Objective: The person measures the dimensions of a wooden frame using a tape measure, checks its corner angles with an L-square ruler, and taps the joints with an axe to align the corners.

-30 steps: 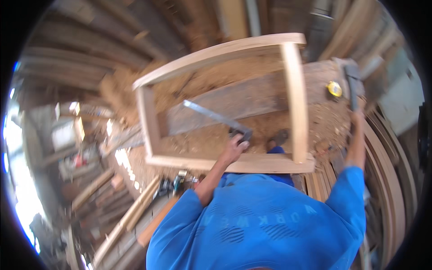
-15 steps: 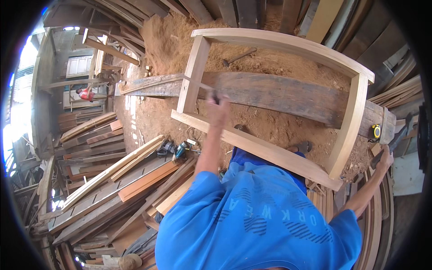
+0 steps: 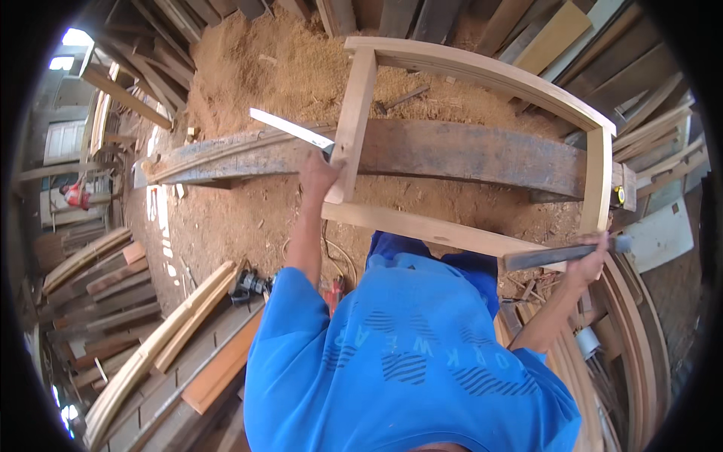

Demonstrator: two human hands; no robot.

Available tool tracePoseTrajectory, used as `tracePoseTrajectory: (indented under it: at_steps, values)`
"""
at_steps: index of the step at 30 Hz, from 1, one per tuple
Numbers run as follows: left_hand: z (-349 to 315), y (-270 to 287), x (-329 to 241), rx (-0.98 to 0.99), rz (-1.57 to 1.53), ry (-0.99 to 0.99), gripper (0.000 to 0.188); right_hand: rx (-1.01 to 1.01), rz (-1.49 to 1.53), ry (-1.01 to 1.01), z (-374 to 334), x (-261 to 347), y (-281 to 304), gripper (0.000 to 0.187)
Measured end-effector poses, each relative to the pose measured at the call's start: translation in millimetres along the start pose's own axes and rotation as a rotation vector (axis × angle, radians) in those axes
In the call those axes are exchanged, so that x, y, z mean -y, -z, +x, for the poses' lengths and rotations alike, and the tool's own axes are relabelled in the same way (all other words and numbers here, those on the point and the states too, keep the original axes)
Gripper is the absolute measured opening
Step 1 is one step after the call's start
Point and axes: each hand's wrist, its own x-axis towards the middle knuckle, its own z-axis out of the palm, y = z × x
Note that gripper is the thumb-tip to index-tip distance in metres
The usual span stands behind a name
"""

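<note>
My left hand is closed around the dark handle of a tool with a flat, shiny straight blade; its exact kind is unclear. The blade points out to the left, and my fingers meet the left rail of a pale wooden frame. The four-sided frame lies across a weathered thick beam. My right hand grips a long, dark, bar-like tool, over the frame's near right corner. That tool's kind cannot be made out.
A yellow tape measure sits at the beam's right end. Sawdust covers the ground beyond. A hammer-like tool lies there. Stacked boards and a dark power tool are at left; a person is far off.
My left hand has moved left to the frame's left rail, with the shiny blade swung outward. My right hand has brought the dark tool inward over the frame's corner. The view has shifted.
</note>
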Motion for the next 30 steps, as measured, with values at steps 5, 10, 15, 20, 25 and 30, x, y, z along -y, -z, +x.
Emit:
tracePoseTrajectory:
  at_steps: [5,10,15,20,25,30]
  values:
    - [8.0,-30.3,10.5,0.151,-0.013,-0.104,0.072,0.042,0.095,-0.232,-96.4,-45.2,-26.6,0.022]
    - [17.5,-42.2,16.7,0.237,-0.005,-0.184,0.067,-0.037,0.111,-0.317,-123.9,-70.0,2.4,0.017]
    - [24.0,-43.7,31.1,0.299,-0.047,-0.318,0.075,-0.134,0.219,-0.384,-150.1,-101.4,49.2,0.017]
    - [37.9,-46.1,45.1,0.283,-0.142,-0.514,0.080,-0.279,0.260,-0.623,-212.1,-161.1,68.2,0.017]
    - [59.5,-53.2,39.9,0.332,-0.228,-0.676,0.080,-0.245,0.305,-0.822,-302.7,-228.1,42.9,0.017]
    - [59.2,-49.9,35.1,0.454,-0.352,-0.584,0.070,-0.369,0.396,-0.799,-396.6,-315.1,-40.5,0.019]
